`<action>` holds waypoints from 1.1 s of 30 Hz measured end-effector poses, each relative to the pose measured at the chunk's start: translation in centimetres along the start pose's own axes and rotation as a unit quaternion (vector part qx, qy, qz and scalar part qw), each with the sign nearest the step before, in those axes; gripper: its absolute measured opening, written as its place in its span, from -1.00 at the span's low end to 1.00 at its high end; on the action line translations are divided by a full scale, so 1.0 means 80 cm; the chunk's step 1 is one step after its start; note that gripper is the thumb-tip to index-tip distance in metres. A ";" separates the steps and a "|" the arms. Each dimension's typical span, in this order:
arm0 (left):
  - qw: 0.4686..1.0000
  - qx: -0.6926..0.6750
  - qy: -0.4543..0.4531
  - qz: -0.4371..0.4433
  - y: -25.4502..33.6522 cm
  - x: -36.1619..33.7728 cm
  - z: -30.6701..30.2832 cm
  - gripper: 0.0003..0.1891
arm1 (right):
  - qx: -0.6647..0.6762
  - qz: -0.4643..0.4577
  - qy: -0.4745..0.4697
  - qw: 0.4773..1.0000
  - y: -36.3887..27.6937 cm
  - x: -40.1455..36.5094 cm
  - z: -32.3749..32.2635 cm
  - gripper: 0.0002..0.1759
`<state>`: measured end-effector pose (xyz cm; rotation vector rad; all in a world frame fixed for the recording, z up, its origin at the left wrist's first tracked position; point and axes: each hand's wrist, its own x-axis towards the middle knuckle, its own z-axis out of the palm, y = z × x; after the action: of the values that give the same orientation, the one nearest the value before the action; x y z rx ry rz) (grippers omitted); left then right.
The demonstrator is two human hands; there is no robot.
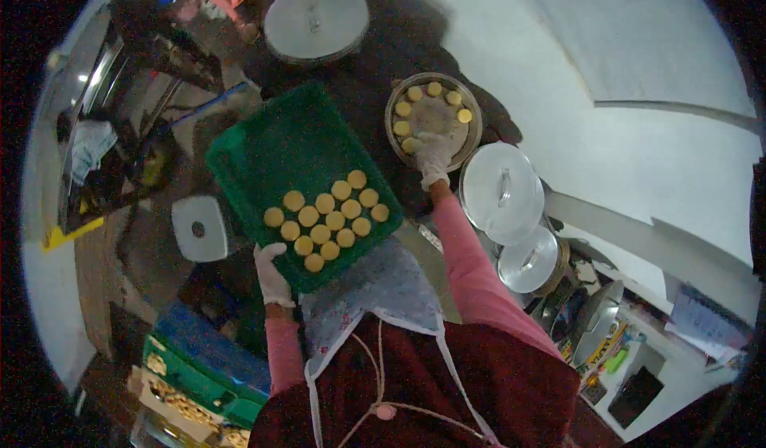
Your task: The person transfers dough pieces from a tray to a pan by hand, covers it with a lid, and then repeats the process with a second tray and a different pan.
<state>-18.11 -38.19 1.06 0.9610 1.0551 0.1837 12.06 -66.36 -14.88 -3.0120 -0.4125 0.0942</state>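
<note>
Dark floor filled the middle of the frame, with a white wall sweeping across the upper right. Over it the person's left hand [275, 276], in a white glove, was closed round the near edge of a green rectangular plastic tray [287, 145]. It held the tray level at centre frame, I would judge so that the pale yellow round discs [327, 221] lying in rows at its near end would not slide.

Just right of the tray stood a round metal pan [477, 113]. More such discs sat in a ring along its rim, spaced apart, probably to keep them from sticking together. The right hand [433, 157], also gloved, reached to the pan's near rim with its fingers lowered onto a disc there. Whether they pinched it or merely rested on it I could not tell.

A large round metal lid [503, 193] and a smaller one [531, 260] lay lower right of the pan, off it yet close by. A white plastic stool [199, 228] stood left of the tray.
</note>
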 end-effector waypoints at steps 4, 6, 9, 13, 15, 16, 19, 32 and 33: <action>0.999 -0.002 0.047 0.001 -0.012 -0.020 0.034 -0.74 | 0.107 -0.126 0.067 0.984 -0.071 -0.015 -0.121 -0.74; 0.994 -0.105 0.012 -0.031 -0.018 -0.026 0.046 -0.54 | 0.217 -0.328 0.102 0.914 -0.107 -0.039 -0.142 -0.74; 0.993 -0.113 0.001 -0.027 -0.027 -0.037 0.053 -0.55 | 0.054 -0.404 -0.029 0.913 -0.122 -0.059 -0.145 -0.75; 0.993 -0.103 0.049 -0.041 -0.016 -0.062 0.077 -0.56 | 0.034 -0.415 -0.061 0.907 -0.110 -0.070 -0.134 -0.79; 0.992 -0.111 0.036 -0.050 -0.026 -0.061 0.070 -0.55 | -0.023 -0.408 -0.106 0.906 -0.110 -0.067 -0.142 -0.82; 0.991 -0.115 0.032 -0.056 -0.032 -0.061 0.066 -0.54 | -0.019 -0.409 -0.121 0.904 -0.106 -0.067 -0.147 -0.83; 0.990 -0.130 0.033 -0.039 -0.044 -0.062 0.067 -0.58 | -0.023 -0.389 -0.154 0.908 -0.098 -0.067 -0.164 -0.84; 0.987 -0.142 0.062 -0.044 -0.018 -0.094 0.081 -0.52 | 0.202 -0.016 -0.121 0.972 0.059 0.022 -0.029 -0.66; 0.987 -0.142 0.060 -0.035 -0.020 -0.095 0.080 -0.52 | 0.136 -0.019 -0.135 0.981 0.057 0.019 -0.030 -0.65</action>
<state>-17.37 -47.06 5.76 0.6609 1.1374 0.3277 14.88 -70.57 -13.05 -2.7242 -0.4402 0.5168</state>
